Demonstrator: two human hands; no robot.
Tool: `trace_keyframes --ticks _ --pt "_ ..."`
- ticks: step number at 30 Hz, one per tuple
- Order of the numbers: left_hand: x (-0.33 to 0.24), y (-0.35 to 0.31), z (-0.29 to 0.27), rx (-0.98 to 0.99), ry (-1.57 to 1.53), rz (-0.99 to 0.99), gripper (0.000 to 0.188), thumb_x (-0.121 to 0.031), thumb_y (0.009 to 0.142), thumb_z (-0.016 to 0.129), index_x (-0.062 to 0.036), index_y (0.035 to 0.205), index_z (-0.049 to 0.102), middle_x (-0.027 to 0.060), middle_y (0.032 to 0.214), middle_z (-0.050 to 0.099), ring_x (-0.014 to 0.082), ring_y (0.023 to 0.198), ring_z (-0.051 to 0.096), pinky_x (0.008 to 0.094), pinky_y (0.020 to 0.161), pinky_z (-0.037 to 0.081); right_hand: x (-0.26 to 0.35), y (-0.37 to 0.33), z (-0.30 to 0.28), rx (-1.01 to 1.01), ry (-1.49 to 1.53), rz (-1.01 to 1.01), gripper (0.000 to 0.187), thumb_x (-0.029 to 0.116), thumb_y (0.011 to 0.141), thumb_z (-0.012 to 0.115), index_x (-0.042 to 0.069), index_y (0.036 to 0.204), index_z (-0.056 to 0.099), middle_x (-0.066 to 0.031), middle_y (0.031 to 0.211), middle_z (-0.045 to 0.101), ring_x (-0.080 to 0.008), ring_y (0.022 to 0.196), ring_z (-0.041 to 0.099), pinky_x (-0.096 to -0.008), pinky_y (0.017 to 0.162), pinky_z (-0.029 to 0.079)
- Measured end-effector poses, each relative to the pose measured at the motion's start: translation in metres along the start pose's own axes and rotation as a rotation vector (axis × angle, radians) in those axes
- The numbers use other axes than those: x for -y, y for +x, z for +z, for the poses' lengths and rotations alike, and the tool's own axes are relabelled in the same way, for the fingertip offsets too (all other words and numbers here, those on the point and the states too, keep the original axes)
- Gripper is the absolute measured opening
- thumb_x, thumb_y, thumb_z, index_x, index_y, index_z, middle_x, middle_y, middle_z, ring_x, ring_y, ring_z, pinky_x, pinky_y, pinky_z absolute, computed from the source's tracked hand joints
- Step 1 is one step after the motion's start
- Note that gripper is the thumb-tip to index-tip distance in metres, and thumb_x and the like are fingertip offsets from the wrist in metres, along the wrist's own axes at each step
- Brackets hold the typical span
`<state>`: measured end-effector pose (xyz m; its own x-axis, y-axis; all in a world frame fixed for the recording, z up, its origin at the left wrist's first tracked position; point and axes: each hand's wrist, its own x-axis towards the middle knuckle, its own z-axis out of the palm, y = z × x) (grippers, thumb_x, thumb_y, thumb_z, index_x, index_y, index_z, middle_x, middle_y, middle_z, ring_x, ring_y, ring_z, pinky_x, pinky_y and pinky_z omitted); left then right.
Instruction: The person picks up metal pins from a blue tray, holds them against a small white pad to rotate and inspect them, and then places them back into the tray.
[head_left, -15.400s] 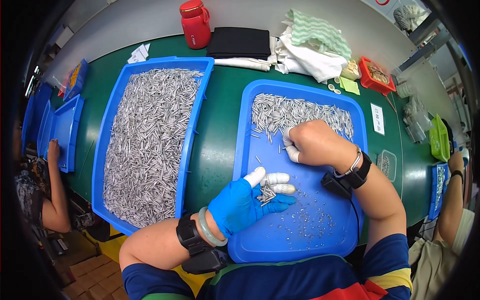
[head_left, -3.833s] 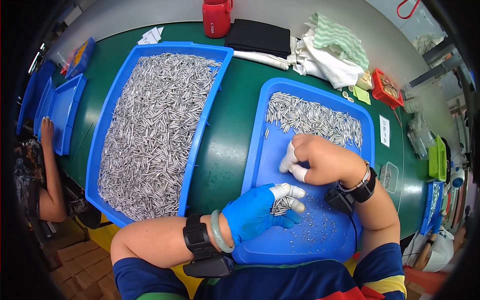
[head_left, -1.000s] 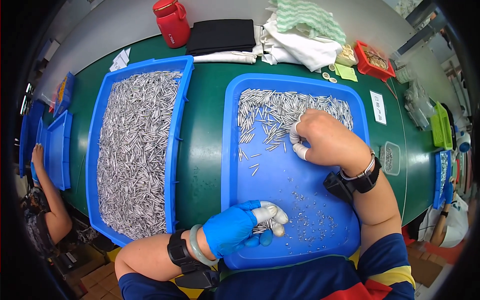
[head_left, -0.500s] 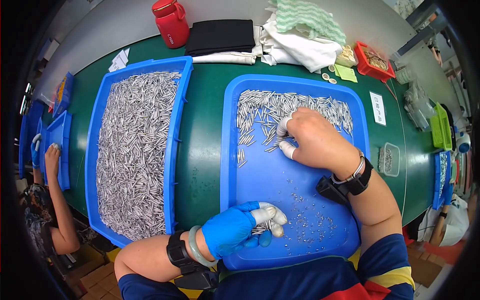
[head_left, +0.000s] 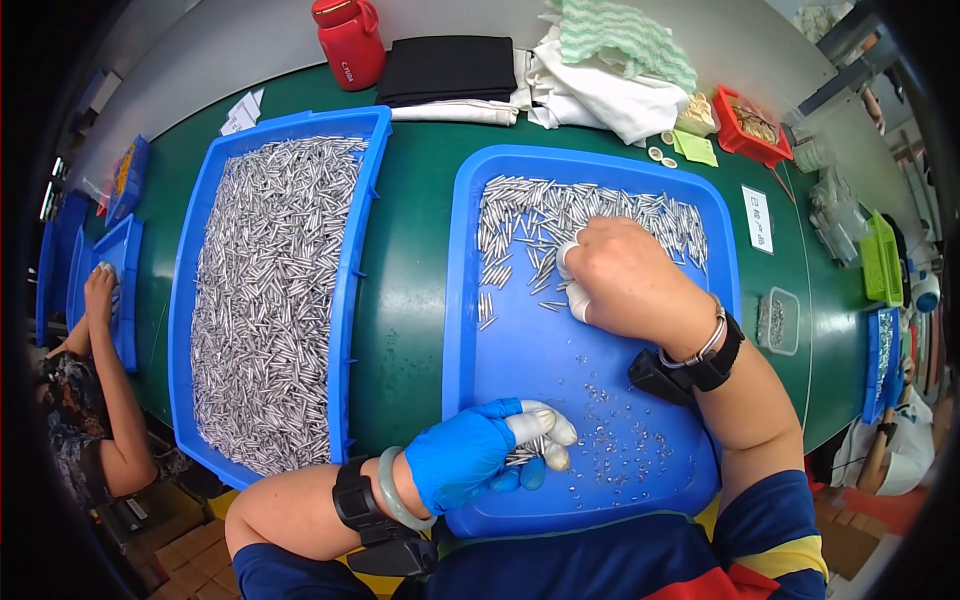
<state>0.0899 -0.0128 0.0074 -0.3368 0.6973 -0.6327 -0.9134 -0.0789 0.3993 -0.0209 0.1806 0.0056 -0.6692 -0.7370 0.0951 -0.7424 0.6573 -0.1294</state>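
Note:
My left hand [head_left: 478, 455], in a blue glove with white finger cots, is closed around a small bunch of pointed metal pins [head_left: 524, 453] over the near edge of a blue tray [head_left: 530, 355]. My right hand [head_left: 632, 275], bare apart from white cots on the thumb and index finger, hovers over the tray's upper part. Its fingers are curled in beside a heap of silvery metal pins [head_left: 530, 208]; what lies between the fingertips is hidden. A few loose pins [head_left: 550, 304] lie just left of the right thumb. Small clear bits [head_left: 620, 450] are scattered over the tray's near right floor.
A deeper blue bin [head_left: 352, 290], heaped with similar pins, stands on the left of the green table [head_left: 400, 320]. Behind are a red flask [head_left: 350, 50], folded black cloth [head_left: 450, 68], white cloths [head_left: 600, 95] and a red basket [head_left: 750, 125]. Other people work at both sides.
My right hand has shifted slightly, and a few pins by its thumb now lie apart from the heap. My left hand keeps its grip. At far left, a co-worker's gloved hand no longer shows.

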Motion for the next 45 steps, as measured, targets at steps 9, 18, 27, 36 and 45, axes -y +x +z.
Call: trace_keyframes --ticks 9,18,27,36,45 --pt "-0.001 0.000 0.004 -0.067 -0.019 0.029 0.027 -0.025 0.092 0.039 -0.0054 0.101 0.056 0.0041 0.083 0.059 0.0095 0.063 0.048 0.0196 0.054 0.036 0.003 0.004 0.004 -0.030 -0.070 -0.046 0.008 0.008 0.057 0.061 0.003 0.058 0.054 -0.0108 0.060 0.052 -0.0270 0.064 0.053 -0.0379 0.060 0.044" --pt "0.000 0.001 0.000 -0.052 -0.017 0.061 0.025 -0.024 0.091 0.040 -0.0069 0.100 0.057 0.0054 0.089 0.059 0.0119 0.074 0.053 0.0218 0.061 0.041 -0.012 -0.001 0.001 -0.006 0.886 0.359 0.010 0.009 0.069 0.063 0.001 0.075 0.061 -0.0056 0.068 0.059 -0.0149 0.054 0.053 -0.0274 0.049 0.042" --pt "-0.003 -0.001 0.003 -0.083 -0.079 0.093 0.030 -0.027 0.092 0.038 -0.0051 0.103 0.055 0.0068 0.090 0.060 0.0124 0.071 0.052 0.0217 0.059 0.041 -0.019 -0.004 -0.003 0.181 1.765 0.579 0.011 0.009 0.074 0.064 0.002 0.082 0.061 -0.0030 0.072 0.060 -0.0076 0.057 0.052 -0.0197 0.049 0.039" --pt "-0.002 0.005 -0.003 -0.043 -0.290 0.179 0.037 -0.035 0.093 0.033 -0.0073 0.106 0.054 0.0036 0.090 0.059 0.0111 0.079 0.053 0.0240 0.073 0.045 0.029 -0.012 -0.025 0.423 1.484 0.138 0.015 0.006 0.079 0.059 0.002 0.093 0.062 -0.0019 0.077 0.061 -0.0069 0.063 0.054 -0.0194 0.056 0.043" --pt "-0.002 0.001 -0.001 -0.070 -0.213 0.174 0.039 -0.032 0.093 0.032 -0.0033 0.109 0.053 0.0103 0.094 0.060 0.0154 0.080 0.058 0.0232 0.066 0.048 -0.010 -0.005 -0.016 0.123 1.348 0.416 0.017 0.006 0.082 0.057 0.002 0.098 0.062 -0.0009 0.078 0.061 -0.0067 0.067 0.054 -0.0206 0.061 0.045"
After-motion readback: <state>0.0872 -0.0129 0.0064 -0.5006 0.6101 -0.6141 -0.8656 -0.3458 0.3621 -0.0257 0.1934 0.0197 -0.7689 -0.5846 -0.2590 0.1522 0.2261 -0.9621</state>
